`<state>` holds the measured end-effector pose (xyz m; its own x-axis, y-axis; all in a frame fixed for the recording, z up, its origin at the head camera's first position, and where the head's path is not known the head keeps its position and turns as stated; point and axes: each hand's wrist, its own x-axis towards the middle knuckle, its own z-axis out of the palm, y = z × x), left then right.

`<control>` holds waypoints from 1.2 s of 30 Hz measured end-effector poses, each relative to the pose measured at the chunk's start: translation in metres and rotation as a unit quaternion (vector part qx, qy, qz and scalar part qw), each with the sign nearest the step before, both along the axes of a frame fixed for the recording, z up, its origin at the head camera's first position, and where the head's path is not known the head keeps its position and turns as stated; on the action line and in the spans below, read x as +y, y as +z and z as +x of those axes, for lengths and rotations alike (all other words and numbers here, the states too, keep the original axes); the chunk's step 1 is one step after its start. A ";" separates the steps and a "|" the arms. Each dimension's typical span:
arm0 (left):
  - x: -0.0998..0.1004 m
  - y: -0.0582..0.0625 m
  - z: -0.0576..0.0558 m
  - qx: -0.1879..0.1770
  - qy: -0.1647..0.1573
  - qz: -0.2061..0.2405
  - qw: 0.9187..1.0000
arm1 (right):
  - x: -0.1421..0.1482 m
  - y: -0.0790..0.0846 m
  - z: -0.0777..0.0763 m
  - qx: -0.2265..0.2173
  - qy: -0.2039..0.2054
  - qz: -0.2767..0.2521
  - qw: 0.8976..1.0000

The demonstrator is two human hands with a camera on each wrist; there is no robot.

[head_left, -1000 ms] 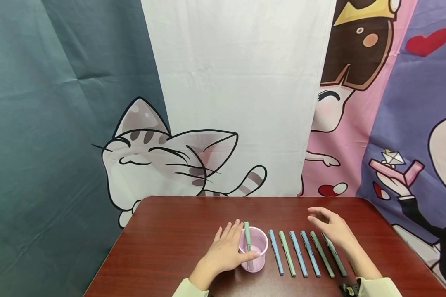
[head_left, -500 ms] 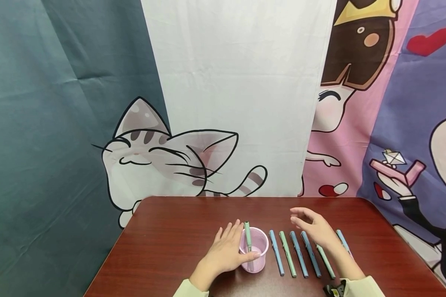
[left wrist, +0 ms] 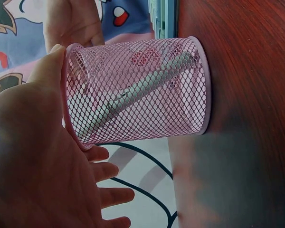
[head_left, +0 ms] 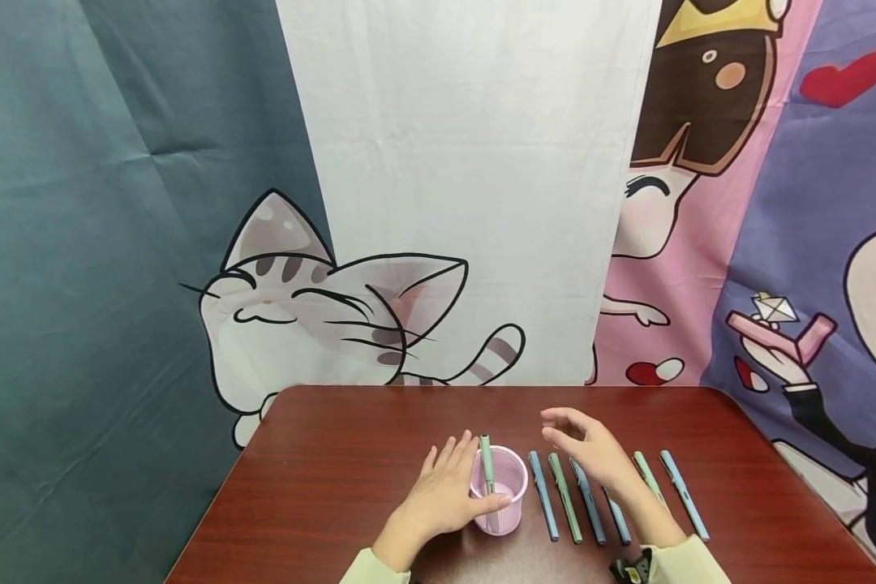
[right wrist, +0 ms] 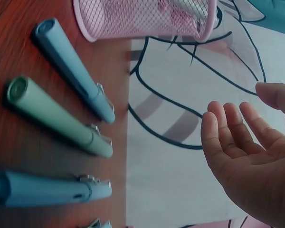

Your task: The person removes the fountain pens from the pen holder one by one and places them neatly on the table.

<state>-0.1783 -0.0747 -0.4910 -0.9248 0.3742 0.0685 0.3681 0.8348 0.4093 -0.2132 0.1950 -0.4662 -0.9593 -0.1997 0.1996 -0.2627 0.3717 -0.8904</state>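
A pink mesh pen cup [head_left: 509, 474] stands upright on the table, with one green pen [head_left: 487, 462] leaning inside it. My left hand [head_left: 448, 495] rests against the cup's left side, fingers straight and spread, thumb lying across the near side at the rim. In the left wrist view the pen slants behind the mesh [left wrist: 137, 90]. My right hand [head_left: 591, 450] hovers above the row of pens, fingers loosely bent and holding nothing. To the cup's right lie several capped pens, among them a blue pen [head_left: 543, 496] and a green pen [head_left: 565, 499]. Hand and forearm partly cover the middle ones.
Further right in the row are another green pen [head_left: 648, 472] and a blue pen [head_left: 684, 495]. The pens lie side by side on the reddish-brown table [head_left: 321, 470]. A printed cloth backdrop [head_left: 482, 162] hangs just behind the far table edge.
My right hand has moved left over the row of pens, uncovering those at the right end. The left hand, the cup and the pen in it stay where they were.
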 end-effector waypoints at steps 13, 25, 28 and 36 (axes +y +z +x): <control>0.000 0.000 0.001 0.012 -0.002 -0.008 1.000 | -0.025 -0.002 -0.002 0.015 0.029 -0.005 0.999; 0.000 0.001 0.000 0.027 -0.003 -0.027 0.999 | -0.042 -0.008 -0.005 0.019 0.054 -0.009 0.998; 0.001 0.001 0.000 0.029 -0.001 -0.035 0.999 | -0.045 -0.011 -0.007 0.015 0.056 0.001 0.998; 0.001 0.004 0.001 0.029 -0.002 -0.038 0.999 | -0.052 -0.013 -0.008 0.009 0.063 0.006 0.998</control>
<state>-0.1771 -0.0735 -0.4869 -0.9187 0.3837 0.0937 0.3926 0.8610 0.3233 -0.2215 0.1429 -0.4790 -0.9228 -0.3213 0.2124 -0.3232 0.3460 -0.8808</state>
